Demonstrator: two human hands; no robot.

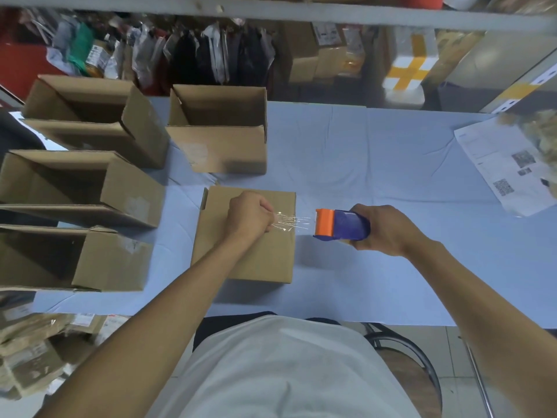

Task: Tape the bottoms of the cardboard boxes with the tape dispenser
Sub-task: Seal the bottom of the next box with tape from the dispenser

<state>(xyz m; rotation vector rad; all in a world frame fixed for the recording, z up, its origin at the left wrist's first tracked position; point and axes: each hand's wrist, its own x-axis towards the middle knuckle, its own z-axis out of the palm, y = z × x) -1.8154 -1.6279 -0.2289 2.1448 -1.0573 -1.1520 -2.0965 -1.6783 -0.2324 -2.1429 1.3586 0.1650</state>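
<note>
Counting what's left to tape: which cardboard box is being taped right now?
The box under the left hand, nearest the person: its closed bottom faces up, while the other four show open insides.

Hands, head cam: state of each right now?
Left hand: fingers curled, pinching the clear tape end over the cardboard box.
Right hand: gripping the tape dispenser.

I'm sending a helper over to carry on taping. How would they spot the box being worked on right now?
On the pale blue cloth-covered table, look at the near edge in front of the seated person. The brown cardboard box there lies closed side up under the left hand; the other boxes stand with open tops.
</note>
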